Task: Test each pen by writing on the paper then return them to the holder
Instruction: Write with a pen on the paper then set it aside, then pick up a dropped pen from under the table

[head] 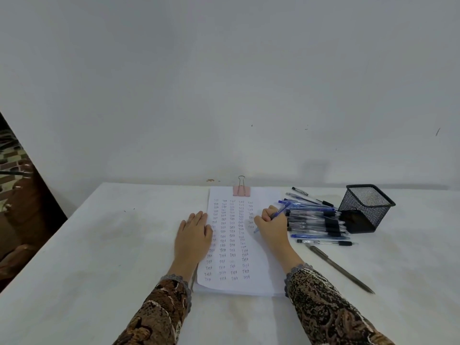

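sleeves: brown patterned fabric sleeves (161, 312) enter from the bottom of the frame; the arms are cut off at the edge.
lone pen: a dark grey slim pen (341, 268) lies by itself at lower right, apart from the rest. It is probably set aside, but I cannot tell why.
paper: a white paper sheet stack (258, 275) sits at centre on the white surface (99, 245), with columns of small "Test" words filling the left and middle. The right column is only partly filled, so testing looks well along.
left hand: left hand (193, 232) lies flat with straight fingers on the paper's left edge, holding nothing; likely pinning the sheet so it won't slide.
thin object: something grey shows under the left wrist by the paper's edge, too hidden to name.
right hand: right hand (271, 225) has its fingers curled round a blue plastic ballpoint pen (278, 212) in a writing grip over the right column.
tip: it points down-left; contact with the paper is unclear.
pen pile: a loose heap of clear and blue pens (316, 222) lies right of centre, just beside the writing hand and within reach. Overlaps make it impossible to count.
holder: a black wire-mesh square pen holder (366, 207) stands right of the pile. No pens stick out of it; the bottom is dark.
clip: a pink binder clip (241, 191) clamps the top edge of the paper.
upper left: a dark patterned area, unclear.
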### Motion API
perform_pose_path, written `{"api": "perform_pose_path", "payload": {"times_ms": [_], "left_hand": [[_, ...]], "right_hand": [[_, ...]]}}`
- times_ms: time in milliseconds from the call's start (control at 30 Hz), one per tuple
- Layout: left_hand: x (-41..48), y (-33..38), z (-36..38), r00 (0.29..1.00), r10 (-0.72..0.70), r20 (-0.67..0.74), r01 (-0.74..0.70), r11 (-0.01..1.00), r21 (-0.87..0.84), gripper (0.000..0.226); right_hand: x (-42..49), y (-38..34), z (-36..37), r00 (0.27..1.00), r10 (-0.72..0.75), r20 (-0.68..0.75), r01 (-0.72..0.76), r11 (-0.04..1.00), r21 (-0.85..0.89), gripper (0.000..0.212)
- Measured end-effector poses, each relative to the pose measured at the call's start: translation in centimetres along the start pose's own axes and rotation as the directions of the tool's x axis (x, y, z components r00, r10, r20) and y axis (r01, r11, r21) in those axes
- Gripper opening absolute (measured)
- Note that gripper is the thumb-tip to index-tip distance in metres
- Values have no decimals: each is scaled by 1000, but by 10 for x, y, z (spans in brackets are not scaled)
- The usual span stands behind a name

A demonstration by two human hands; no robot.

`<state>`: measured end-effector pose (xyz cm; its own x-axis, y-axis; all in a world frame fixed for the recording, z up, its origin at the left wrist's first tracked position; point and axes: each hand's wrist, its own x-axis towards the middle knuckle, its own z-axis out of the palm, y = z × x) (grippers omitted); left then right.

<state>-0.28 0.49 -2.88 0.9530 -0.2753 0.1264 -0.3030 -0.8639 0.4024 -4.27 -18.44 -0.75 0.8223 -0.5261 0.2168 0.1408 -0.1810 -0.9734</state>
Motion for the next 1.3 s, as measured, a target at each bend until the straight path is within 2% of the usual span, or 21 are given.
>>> {"api": "perform_pose_path", "payload": {"times_ms": [133, 333, 467, 567, 667, 767, 933, 1067, 1133, 1233, 1300], "left_hand": [[-2, 0, 0, 1000, -3, -9, 3, 1000, -20, 48], [-6, 6, -8, 996, 13, -90, -30, 981, -191, 43], [-19, 16, -14, 995, -31, -91, -8, 917, -400, 45], [-29, 19, -10, 996, -64, -67, 28, 894, -447, 48], [-43, 23, -6, 994, -40, -101, -3, 919, -393, 47], [-59, 29, 0, 974, 84, -209, -118, 981, -155, 44], [-88, 43, 6, 906, 276, -320, -258, 961, 97, 38], [-112, 51, 4, 887, 300, -351, -292, 953, 79, 41], [-124, 52, 4, 882, 300, -363, -309, 950, 34, 33], [-149, 56, 4, 894, 301, -332, -338, 940, -57, 36], [-168, 63, 1, 902, 301, -309, -347, 931, -108, 38]], "right_hand": [[0, -1, -1, 1000, 26, -5, -26, 999, 25, 53], [1, 3, -12, 983, 181, -27, -167, 946, 276, 50], [-20, -7, -14, 989, 121, -88, -93, 957, 274, 30], [-38, -9, -19, 993, 51, -102, -23, 967, 254, 24], [-53, -7, -22, 996, -26, -86, 40, 987, 158, 22], [-70, -5, -26, 990, -92, -107, 98, 994, 49, 27], [-101, -8, -33, 968, -217, -123, 210, 975, -69, 17], [-124, -9, -37, 954, -273, -127, 262, 960, -96, 25], [-137, -11, -41, 951, -280, -132, 265, 957, -122, 26], [-160, -15, -48, 946, -277, -167, 253, 956, -151, 35], [-178, -20, -53, 931, -304, -203, 267, 945, -189, 29]]}}
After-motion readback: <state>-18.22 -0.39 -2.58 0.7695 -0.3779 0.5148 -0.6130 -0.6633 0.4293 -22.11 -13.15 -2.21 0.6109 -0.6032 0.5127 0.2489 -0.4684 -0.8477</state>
